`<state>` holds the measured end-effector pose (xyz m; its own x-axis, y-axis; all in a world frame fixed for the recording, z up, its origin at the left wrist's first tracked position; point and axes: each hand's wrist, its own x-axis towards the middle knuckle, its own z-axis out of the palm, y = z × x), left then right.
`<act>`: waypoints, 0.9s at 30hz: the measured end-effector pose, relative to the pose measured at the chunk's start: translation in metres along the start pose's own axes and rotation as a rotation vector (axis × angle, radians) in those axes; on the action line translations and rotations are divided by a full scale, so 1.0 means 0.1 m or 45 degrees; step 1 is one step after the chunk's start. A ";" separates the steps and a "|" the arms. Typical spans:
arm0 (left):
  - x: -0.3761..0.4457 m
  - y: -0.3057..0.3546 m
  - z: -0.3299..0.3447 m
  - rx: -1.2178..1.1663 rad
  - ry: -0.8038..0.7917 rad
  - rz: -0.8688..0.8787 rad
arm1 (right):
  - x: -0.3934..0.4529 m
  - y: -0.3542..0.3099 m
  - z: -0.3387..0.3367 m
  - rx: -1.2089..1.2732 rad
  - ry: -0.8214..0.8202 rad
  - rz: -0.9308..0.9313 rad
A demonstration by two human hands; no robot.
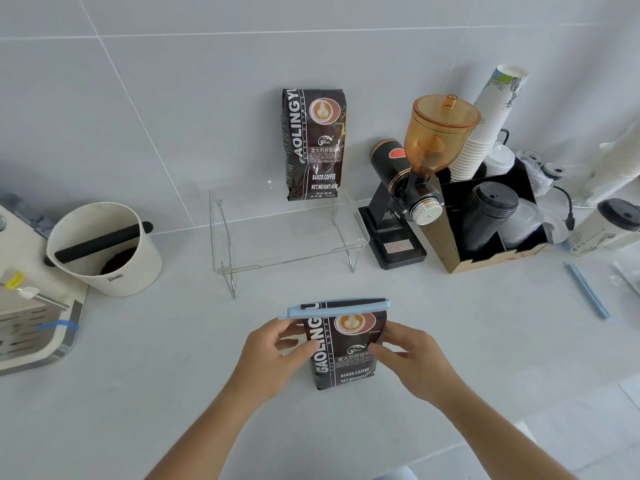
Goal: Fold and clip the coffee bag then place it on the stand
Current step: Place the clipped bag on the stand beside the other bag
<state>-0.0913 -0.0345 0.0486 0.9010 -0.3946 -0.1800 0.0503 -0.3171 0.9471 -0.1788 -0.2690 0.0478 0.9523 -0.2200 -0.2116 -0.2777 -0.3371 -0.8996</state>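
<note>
Your coffee bag is dark brown with white lettering and a latte-art emblem; it stands upright on the bench, top folded down and closed by a pale blue clip running across its full width, one end overhanging to your left. The stand is clear acrylic, set behind the bag against the wall, well apart from it. A second, unclipped bag of the same kind stands on its back edge.

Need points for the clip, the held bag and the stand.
clip (337,307): head view, middle of the blue bar across the bag's top.
held bag (349,370): head view, printed front face between the hands.
stand (221,233): head view, left clear side panel.
</note>
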 end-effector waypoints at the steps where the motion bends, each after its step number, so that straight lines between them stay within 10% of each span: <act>1: -0.02 -0.04 0.03 0.012 0.017 0.006 | -0.02 0.02 0.02 0.013 0.012 0.005; 27: -0.12 0.28 0.03 -0.138 0.228 0.144 | 0.17 -0.58 0.05 -0.022 0.102 -0.164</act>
<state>-0.1019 -0.0409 0.0763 0.9651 -0.2601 -0.0307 -0.0176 -0.1811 0.9833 -0.1456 -0.2486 0.0949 0.9671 -0.2463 -0.0631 -0.1569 -0.3826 -0.9105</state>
